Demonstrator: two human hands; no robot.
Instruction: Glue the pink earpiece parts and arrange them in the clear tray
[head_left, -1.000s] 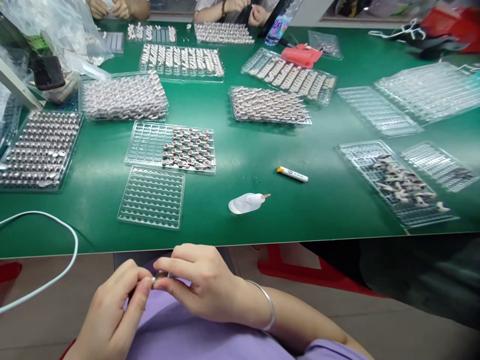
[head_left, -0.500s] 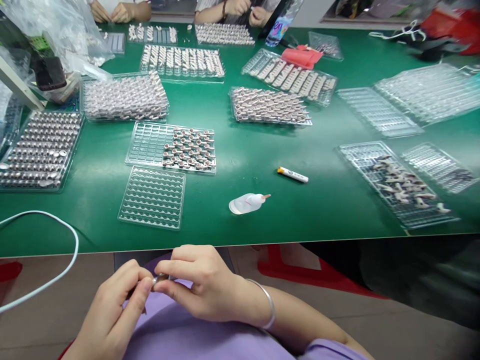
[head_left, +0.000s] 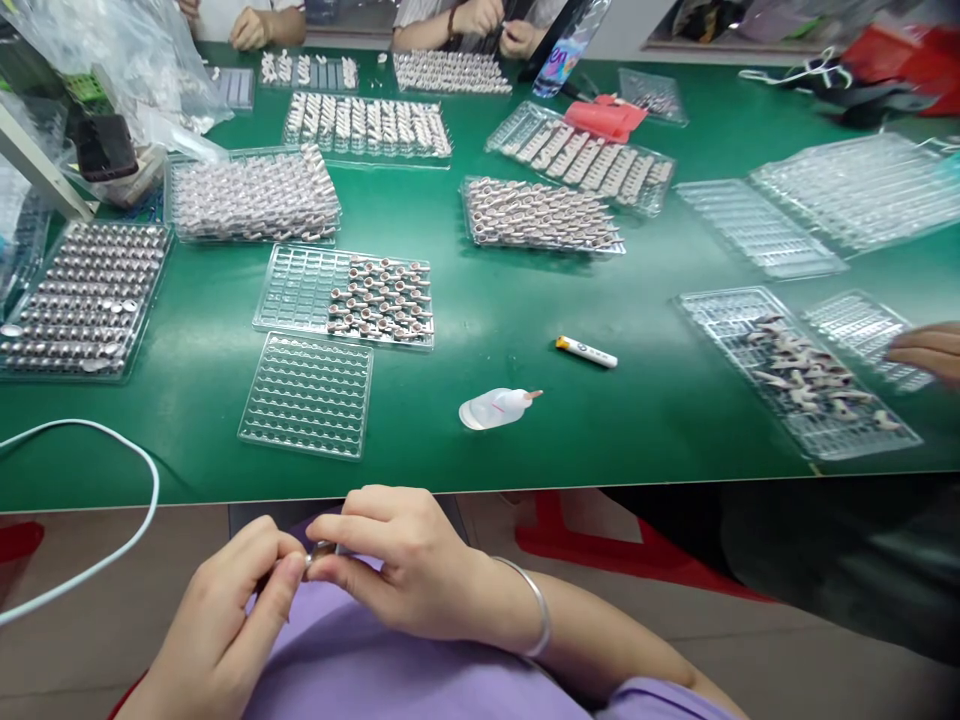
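Note:
Over my lap, in front of the table edge, my left hand (head_left: pixel 236 605) and my right hand (head_left: pixel 412 565) meet fingertip to fingertip. Between them shows a small part (head_left: pixel 324 549) with a brown face and a pale shiny bit. The thumb and forefinger of each hand pinch it, and the fingers cover most of it. It resembles the small stemmed parts (head_left: pixel 382 300) standing in the right half of a clear tray (head_left: pixel 300 290) on the table. Nearer to me lies another clear tray (head_left: pixel 306 395) with rows of unfilled pockets.
A squeeze bottle (head_left: pixel 495 408) and a white tube with yellow end (head_left: pixel 589 352) lie mid-table. Filled trays (head_left: pixel 82 300) stand left and behind. At right, a co-worker's hand (head_left: pixel 930 352) touches or hovers by a clear tray (head_left: pixel 862 325). A white cable (head_left: pixel 150 500) loops at left.
A co-worker's hand has come in from the right edge, by the clear tray. At the back left, another person's hands have moved apart. My own hands keep their pinch, nearly still.

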